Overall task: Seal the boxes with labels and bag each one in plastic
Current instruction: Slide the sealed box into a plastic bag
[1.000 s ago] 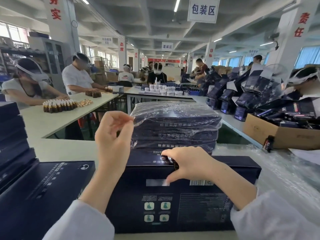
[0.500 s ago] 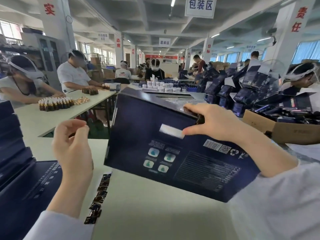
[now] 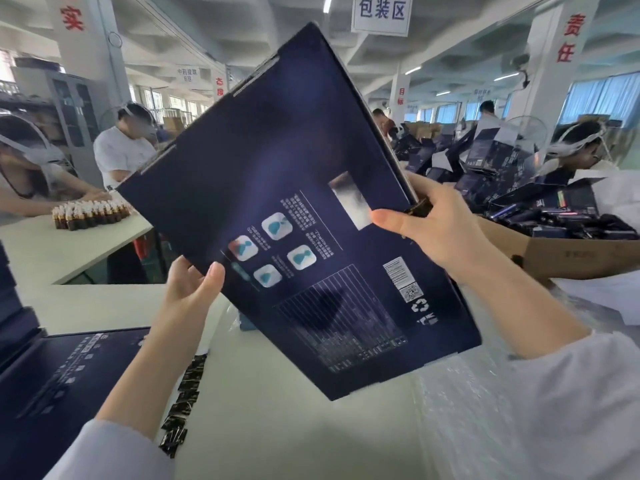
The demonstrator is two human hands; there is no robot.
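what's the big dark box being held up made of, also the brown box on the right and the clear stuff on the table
Dark blue box: probably printed cardboard with a smooth satin coat; crisp folded edges, soft sheen on its face.
Brown carton: plain matt cardboard, likely corrugated; uncoated brown wall.
Clear sheeting: thin glossy plastic film, crinkled with bright glints; possibly bags.

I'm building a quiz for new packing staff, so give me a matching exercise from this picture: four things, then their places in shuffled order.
1 dark blue box
2 label strip
3 brown bottles
4 cardboard carton

A lying on the near table
B at the right, full of dark packages
C gripped by left hand and right hand, tilted in the air
D clustered on the far left table

Pairs: 1-C, 2-A, 3-D, 4-B
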